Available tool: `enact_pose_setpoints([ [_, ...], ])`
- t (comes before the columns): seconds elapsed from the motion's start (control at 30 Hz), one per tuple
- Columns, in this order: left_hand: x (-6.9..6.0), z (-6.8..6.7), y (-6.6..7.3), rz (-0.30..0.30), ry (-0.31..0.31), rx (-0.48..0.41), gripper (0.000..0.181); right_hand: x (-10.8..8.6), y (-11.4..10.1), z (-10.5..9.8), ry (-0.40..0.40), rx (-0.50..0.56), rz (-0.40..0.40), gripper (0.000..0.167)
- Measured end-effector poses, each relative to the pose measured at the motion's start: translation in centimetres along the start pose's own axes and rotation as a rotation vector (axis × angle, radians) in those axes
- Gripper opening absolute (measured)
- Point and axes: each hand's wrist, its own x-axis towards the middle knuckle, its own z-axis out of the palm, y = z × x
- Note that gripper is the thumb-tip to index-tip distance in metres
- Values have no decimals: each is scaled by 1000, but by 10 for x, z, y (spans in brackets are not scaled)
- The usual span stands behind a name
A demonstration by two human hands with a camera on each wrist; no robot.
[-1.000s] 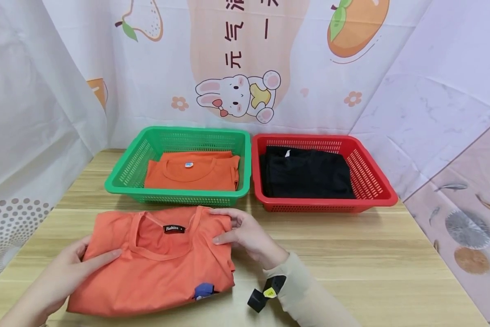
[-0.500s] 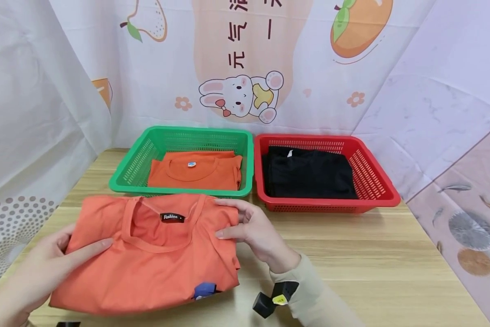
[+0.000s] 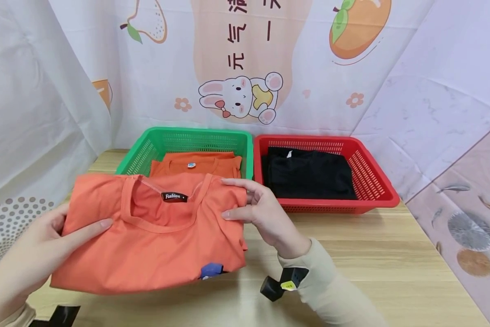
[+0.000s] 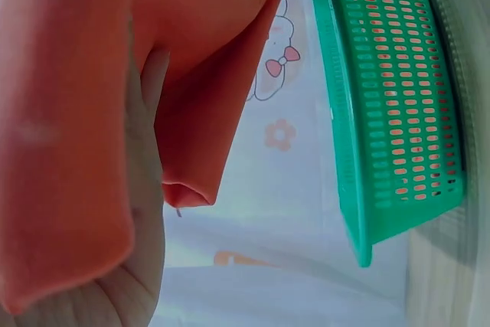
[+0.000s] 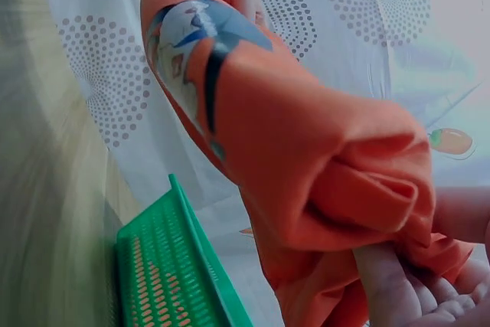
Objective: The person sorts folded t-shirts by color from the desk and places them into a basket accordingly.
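A folded orange T-shirt [image 3: 146, 254] with a black neck label hangs above the table, held between both hands. My left hand [image 3: 36, 250] grips its left edge, thumb on top and the other fingers underneath. At the opposite edge my right hand [image 3: 265, 213] pinches the folded sleeve side, thumb on the front. The shirt's upper edge overlaps the front of the green basket [image 3: 142, 154], which has another folded orange shirt [image 3: 195, 165] in it. In the right wrist view, a cartoon print shows on the underside of the held T-shirt [image 5: 306, 128].
A red basket [image 3: 375, 181] with folded black clothing [image 3: 310, 175] stands right of the green one. Both sit at the back of the wooden table [image 3: 351, 254], before a printed curtain [image 3: 155, 81]. Each wrist carries a small black camera [image 3: 283, 281].
Both hands have lifted the orange T-shirt off the table and carried it forward, toward the green basket. Its front rim is now covered by the shirt. The baskets have stayed put.
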Motion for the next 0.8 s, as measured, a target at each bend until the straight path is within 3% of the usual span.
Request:
enact_pose_setpoints([
  [0.1, 7, -1, 7, 45, -3, -20, 29, 4, -7, -2, 25, -13, -16, 63],
  [0.27, 19, -7, 24, 44, 13, 25, 27, 13, -17, -7, 71, -28, -55, 63],
  [0.43, 32, -11, 40, 61, 26, 48, 28, 21, -27, -11, 115, -21, -42, 60],
  [0.63, 53, -11, 52, 130, 38, -1, 26, 31, -41, -16, 133, 3, -54, 60],
  [0.8, 68, -14, 60, 126, 74, 23, 26, 42, -53, -20, 153, 4, -58, 59],
])
